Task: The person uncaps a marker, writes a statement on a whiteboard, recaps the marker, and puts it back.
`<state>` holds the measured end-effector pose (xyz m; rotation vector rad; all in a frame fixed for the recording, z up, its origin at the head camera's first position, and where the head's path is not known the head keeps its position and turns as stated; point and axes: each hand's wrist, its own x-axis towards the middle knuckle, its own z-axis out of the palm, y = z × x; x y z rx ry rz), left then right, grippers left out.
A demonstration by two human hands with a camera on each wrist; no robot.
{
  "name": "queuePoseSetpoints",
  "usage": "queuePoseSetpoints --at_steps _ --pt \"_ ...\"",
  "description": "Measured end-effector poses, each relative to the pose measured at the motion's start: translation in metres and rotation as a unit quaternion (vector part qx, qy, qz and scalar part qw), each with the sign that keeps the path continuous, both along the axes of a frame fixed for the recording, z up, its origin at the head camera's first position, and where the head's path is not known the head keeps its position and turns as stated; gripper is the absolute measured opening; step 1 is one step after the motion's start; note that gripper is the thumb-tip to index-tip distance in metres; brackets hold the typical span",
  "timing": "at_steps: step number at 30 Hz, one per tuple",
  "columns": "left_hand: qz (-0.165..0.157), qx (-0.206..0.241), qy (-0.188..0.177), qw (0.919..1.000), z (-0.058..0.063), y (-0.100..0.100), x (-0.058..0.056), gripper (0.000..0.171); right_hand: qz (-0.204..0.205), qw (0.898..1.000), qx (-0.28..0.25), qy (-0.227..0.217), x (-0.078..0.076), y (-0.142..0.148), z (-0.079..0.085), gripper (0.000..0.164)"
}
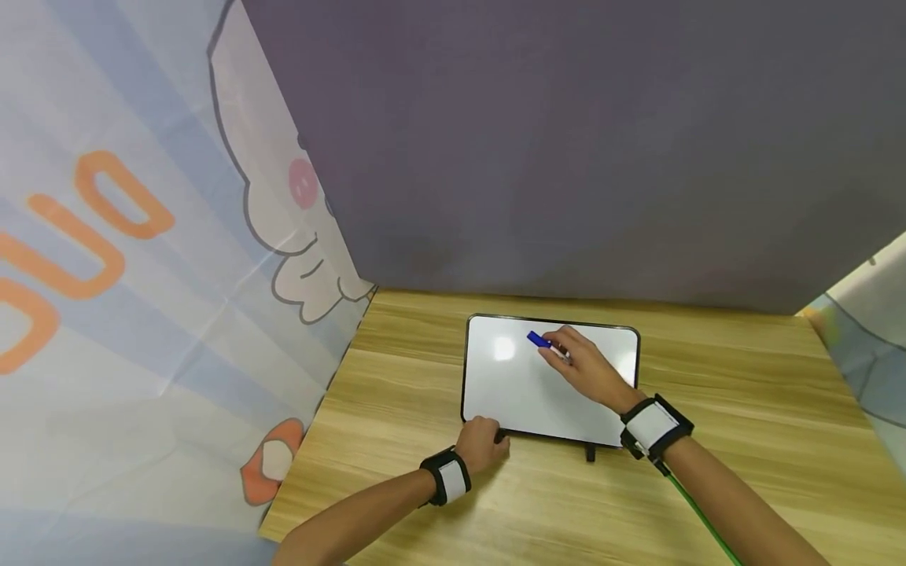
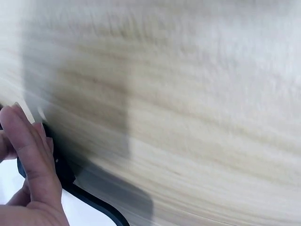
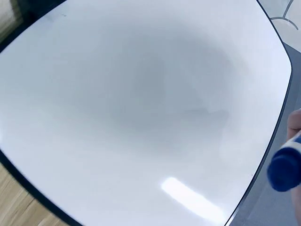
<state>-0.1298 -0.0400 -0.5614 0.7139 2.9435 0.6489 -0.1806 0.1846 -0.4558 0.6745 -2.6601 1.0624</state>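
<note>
A whiteboard [image 1: 510, 385] with a thin black frame stands on the wooden table, its white face bare apart from a light reflection. My left hand [image 1: 481, 446] grips its lower left corner, fingers around the black foot there; in the left wrist view those fingers [image 2: 33, 155] lie against the black bracket [image 2: 63, 167]. Over the board's upper right half, my right hand [image 1: 591, 373] pinches a marker [image 1: 539, 339] with a blue cap and white barrel. The capped end points up and left, away from the palm. Closer in the right wrist view, the blue cap [image 3: 284, 169] is at the right edge.
Another black foot [image 1: 591, 452] sticks out below the board's lower edge. Behind the wood-grain table [image 1: 396, 354] rises a grey panel [image 1: 552, 157]. A printed cloth [image 1: 177, 330] with cartoon figures hangs at the left. A green cable [image 1: 701, 511] runs along the right forearm.
</note>
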Motion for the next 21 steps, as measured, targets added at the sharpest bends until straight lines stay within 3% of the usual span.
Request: queuePoseSetpoints --at_steps 6,12,15,18,21 --pt "0.000 -0.004 0.017 0.9998 0.001 0.003 0.003 0.045 0.013 1.000 0.009 -0.011 -0.001 -0.004 -0.001 0.025" --pt "0.002 -0.072 -0.009 0.9974 0.008 0.001 0.004 0.050 0.031 0.999 0.027 -0.013 -0.003 -0.009 -0.003 0.026" --pt "0.015 -0.068 -0.008 0.9975 0.029 -0.005 -0.006 0.054 0.041 0.998 0.049 0.006 -0.005 -0.012 -0.003 0.024" --pt "0.041 0.013 0.021 0.9989 0.063 -0.013 -0.025 0.049 0.046 0.996 0.076 0.023 -0.007 -0.016 0.000 0.022" --pt "0.027 0.099 0.039 0.9940 0.094 -0.019 -0.044 0.046 0.055 0.993 0.105 0.025 -0.007 -0.023 0.006 0.023"
